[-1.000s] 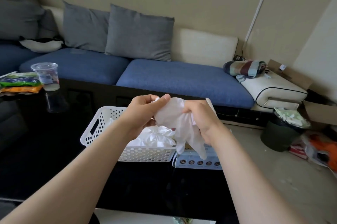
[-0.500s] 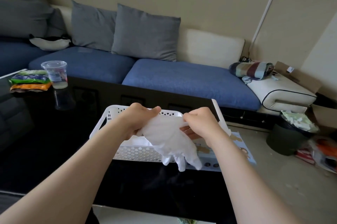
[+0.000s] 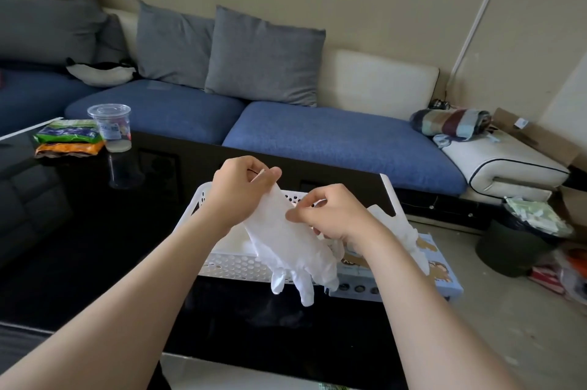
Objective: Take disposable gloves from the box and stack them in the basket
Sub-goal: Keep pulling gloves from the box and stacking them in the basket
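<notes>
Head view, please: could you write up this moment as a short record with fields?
left hand: pinches the top edge of the glove
right hand: pinches the glove's right edge
glove: held spread above the basket, fingers hanging past its front wall
basket: white, perforated, on the black table
glove box: right of the basket, another glove sticking out
task state: held glove not yet laid in the basket

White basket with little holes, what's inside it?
Some white plastic material, likely gloves, shows inside the white perforated plastic basket. The translucent white glove pinched by the left hand and right hand covers the rest.
</notes>
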Tool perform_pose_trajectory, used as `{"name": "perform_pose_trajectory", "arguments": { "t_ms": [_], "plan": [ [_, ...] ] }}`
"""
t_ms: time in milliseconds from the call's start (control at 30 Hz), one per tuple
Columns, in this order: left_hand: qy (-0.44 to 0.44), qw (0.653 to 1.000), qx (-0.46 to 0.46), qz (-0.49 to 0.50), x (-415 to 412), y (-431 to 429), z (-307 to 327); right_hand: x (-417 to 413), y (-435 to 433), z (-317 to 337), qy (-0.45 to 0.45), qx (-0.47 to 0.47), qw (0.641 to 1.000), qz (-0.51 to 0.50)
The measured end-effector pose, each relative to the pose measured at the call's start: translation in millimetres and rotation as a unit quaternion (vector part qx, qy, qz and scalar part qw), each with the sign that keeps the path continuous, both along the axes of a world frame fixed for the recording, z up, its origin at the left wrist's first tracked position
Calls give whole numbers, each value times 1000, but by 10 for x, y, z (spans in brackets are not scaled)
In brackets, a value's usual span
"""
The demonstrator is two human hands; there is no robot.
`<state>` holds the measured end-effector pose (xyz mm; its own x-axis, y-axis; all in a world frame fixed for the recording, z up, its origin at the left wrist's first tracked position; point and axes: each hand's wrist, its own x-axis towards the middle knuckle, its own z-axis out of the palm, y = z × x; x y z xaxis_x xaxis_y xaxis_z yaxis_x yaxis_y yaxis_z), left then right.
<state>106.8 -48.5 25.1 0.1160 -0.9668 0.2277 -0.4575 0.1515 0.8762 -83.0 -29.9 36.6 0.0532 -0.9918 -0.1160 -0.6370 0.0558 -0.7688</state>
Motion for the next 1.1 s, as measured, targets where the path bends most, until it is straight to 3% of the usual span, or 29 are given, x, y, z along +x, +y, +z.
{"name": "perform_pose_trajectory", "arguments": {
  "t_ms": [100,200,333,467,700,833,967,1100],
  "plan": [
    [-84,995,-36,35,4,0,-2,-29,7,21,-61,-2,998,1],
    [-108,992,-50,31,18,11,-15,-83,-7,17,-135,16,991,-2],
    [-109,991,-83,3,-16,55,43,-169,8,5,-107,68,991,47],
    [-26,995,-78,-59,-63,92,89,-189,67,36,-109,74,986,98],
    [171,969,1,-177,-141,163,126,-300,118,92,-206,79,973,64],
    [147,976,38,-158,-242,142,99,-437,168,139,-154,92,984,18],
    [80,989,55,-110,-290,77,9,-469,49,11,30,-29,997,-64],
    [6,995,51,-84,-161,-17,-89,-294,-33,-156,142,-164,969,-122]
  ]
}}
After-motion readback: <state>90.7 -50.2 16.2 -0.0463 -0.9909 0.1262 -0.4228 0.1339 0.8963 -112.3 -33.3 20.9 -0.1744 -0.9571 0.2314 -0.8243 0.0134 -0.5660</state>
